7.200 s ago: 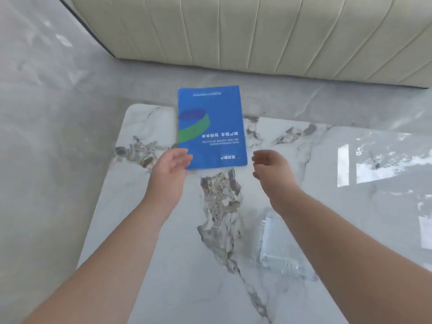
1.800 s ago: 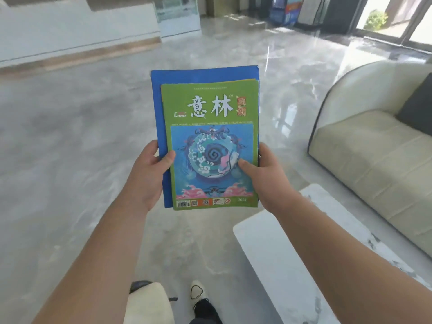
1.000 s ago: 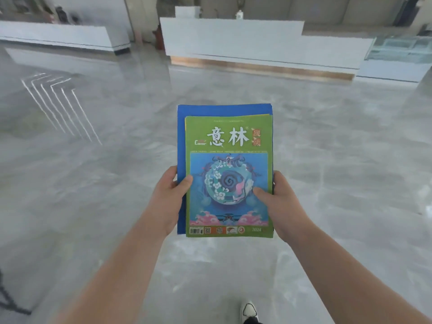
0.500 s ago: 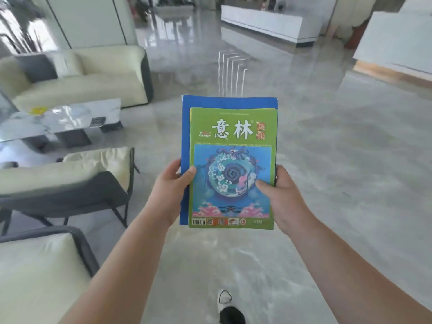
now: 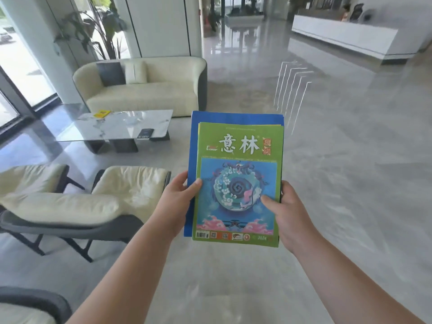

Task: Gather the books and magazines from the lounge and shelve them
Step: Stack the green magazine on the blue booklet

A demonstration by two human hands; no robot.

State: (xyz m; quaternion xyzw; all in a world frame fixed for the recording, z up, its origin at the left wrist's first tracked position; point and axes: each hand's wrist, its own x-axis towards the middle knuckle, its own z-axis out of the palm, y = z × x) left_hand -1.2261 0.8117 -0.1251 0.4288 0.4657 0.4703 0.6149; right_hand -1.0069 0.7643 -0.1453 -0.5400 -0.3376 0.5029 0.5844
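Observation:
I hold a small stack upright in front of me: a green magazine with a blue circular picture lies on top of a larger blue booklet. My left hand grips the stack's left edge, thumb on the green cover. My right hand grips the right edge, thumb on the cover too. On a marble coffee table at the left lie a yellow booklet and a dark booklet.
A cream sofa with cushions stands behind the coffee table. Two cream lounge chairs with dark frames stand at my left, another chair edge at the bottom left. A white reception counter is far right. Glossy grey floor stretches ahead.
My view has swung left, bringing the sofa, coffee table and chairs closer and more central. Both hands keep the same grip on the stack.

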